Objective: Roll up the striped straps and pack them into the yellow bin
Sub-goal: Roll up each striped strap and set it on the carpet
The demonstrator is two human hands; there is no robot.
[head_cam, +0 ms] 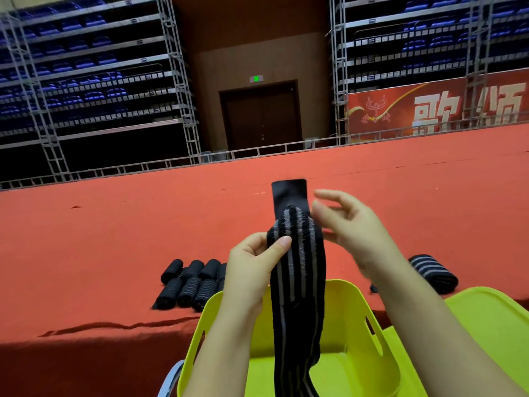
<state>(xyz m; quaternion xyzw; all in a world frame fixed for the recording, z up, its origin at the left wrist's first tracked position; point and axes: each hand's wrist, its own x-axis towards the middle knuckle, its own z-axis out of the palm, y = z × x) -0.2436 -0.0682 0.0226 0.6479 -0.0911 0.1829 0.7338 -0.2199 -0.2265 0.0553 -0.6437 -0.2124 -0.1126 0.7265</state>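
A long black strap with grey stripes (297, 285) hangs in front of me, its tail dropping into the yellow bin (360, 333) below. My left hand (254, 267) pinches the strap's left edge near the top with thumb and fingers. My right hand (346, 224) hovers at the strap's upper right with fingers loosely spread; whether it touches the strap is unclear. A plain black end tab (289, 193) sticks up above the striped part. Several rolled straps (189, 282) lie on the red table to the left. One folded striped strap (433, 272) lies on the right.
The red tablecloth (114, 239) covers a wide table ahead. A yellow lid (492, 316) lies at the right beside the bin. A grey chair edge (171, 379) shows at the bottom left. Metal scaffolding with blue seats and a dark door stand far behind.
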